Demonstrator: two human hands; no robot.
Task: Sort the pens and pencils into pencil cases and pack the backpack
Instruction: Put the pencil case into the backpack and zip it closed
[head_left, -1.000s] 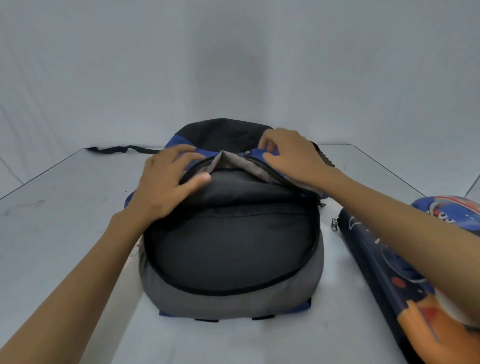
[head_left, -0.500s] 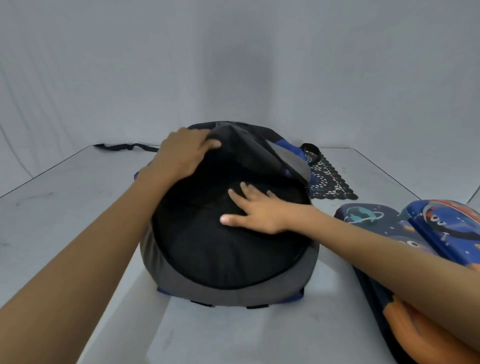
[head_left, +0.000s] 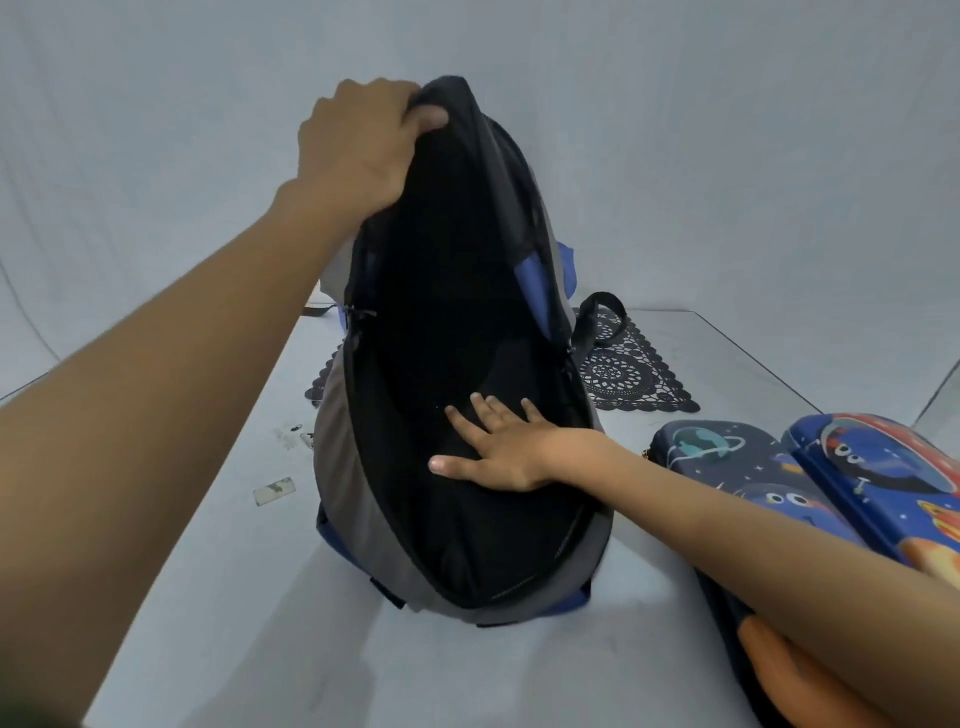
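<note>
**Backpack held open at frame centre, two pencil cases at the right edge**

We see the backpack (head_left: 353, 467) resting in the middle of the table (head_left: 208, 571); its main compartment is unzipped and gapes toward us, with black lining inside and a grey wall with blue trim outside. The left hand (head_left: 358, 150), in the upper centre-left of the frame, grips the black top edge of the opened panel with curled fingers and holds it high. The right hand (head_left: 498, 452) lies flat on the lining inside the compartment, just right of frame centre; its fingers (head_left: 485, 410) are straight and spread, the thumb points left, and it holds nothing. The right forearm runs in from the lower right corner across the backpack's right rim.

At the right edge two hard cases lie side by side on the table; the dark pencil case (head_left: 717, 457), printed with a ringed planet, is nearer the backpack, and the bright blue pencil case (head_left: 883, 467) lies just beyond it. The forearm covers their near ends, and we cannot tell whether either is zipped.

Behind the backpack a dark lace mat (head_left: 634, 374) lies flat, with a black strap loop (head_left: 597, 312) over its left corner; left of the backpack a small scrap of tape (head_left: 274, 490) sits on the table.
</note>
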